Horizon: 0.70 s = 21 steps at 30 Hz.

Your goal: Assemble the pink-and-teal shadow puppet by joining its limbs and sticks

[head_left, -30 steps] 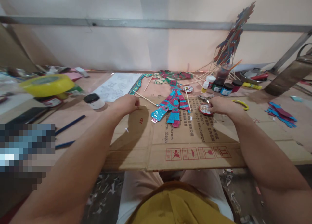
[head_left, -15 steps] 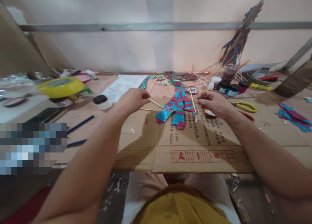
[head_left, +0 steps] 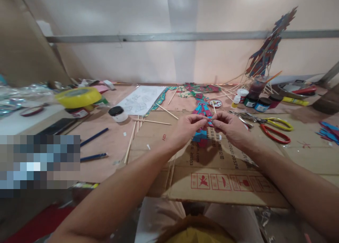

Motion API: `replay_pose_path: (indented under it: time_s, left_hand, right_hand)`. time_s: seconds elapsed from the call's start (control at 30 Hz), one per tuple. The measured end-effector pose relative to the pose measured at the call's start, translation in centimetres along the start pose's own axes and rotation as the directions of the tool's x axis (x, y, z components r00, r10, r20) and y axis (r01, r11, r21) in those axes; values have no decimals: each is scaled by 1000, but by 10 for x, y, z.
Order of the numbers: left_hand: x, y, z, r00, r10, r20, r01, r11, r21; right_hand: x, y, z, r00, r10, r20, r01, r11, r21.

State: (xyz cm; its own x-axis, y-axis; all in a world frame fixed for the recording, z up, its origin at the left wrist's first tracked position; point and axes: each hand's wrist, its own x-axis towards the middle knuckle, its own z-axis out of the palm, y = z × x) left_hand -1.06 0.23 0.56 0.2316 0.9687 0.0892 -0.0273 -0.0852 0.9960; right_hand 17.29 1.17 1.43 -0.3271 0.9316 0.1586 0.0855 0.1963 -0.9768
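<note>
A blue and pink paper figure lies on the printed cardboard, partly covered by my fingers. My left hand is closed in a pinch over its middle, the pinched part too small to name. Just beside it, fingertips nearly touching, my right hand pinches at the figure's right side; what it grips is hidden. A thin wooden stick rises past my right fingertips. Another stick lies to the left, near the paper with line drawings.
Paint jars, yellow-handled scissors and red-handled pliers sit on the right. A white jar with black lid, yellow tape and blue pencils lie left. Figures on sticks stand at the back right.
My left hand has moved right and my right hand slightly left, so they now meet over the figure. The stick by my left hand is no longer at its fingers. The view has shifted.
</note>
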Motion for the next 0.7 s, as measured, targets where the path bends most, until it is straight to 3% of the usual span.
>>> replay_pose_path:
  time_s: [0.23,0.53,0.7]
  left_hand:
    - [-7,1,3,999,-46,-17,45,995,-86]
    - [-8,2,4,989,-119,92,130,984,-124]
    - [-7,-1,6,990,-83,115,106,973,-206]
  right_hand:
    - [-4,8,11,994,-111,-21,108,989,-98]
    - [-9,8,15,964,-257,-62,232,936,-265]
    - [-10,10,13,955,-285,-84,252,927,-276]
